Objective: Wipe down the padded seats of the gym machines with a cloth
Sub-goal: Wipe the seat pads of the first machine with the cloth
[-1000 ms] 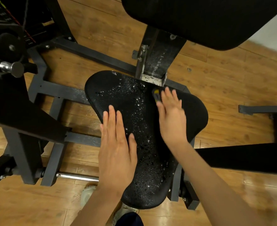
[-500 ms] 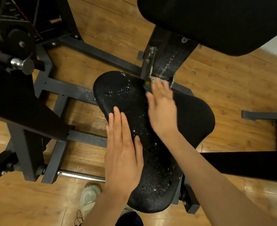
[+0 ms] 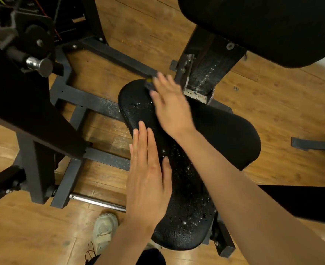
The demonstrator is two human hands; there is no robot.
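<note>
The seat (image 3: 211, 131) is black, pebbled padding beaded with wet droplets; the frame (image 3: 92, 104) is matt dark metal; the floor (image 3: 272, 104) is glossy wood.

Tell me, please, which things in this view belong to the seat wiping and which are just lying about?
In the job:
- padded seat, beaded with droplets
- dark cloth, mostly hidden under the right hand
- left hand, flat on the seat's near left edge

Just there:
- back pad
- black machine frame
- chrome rod
- pale shoe
- wooden floor
</note>
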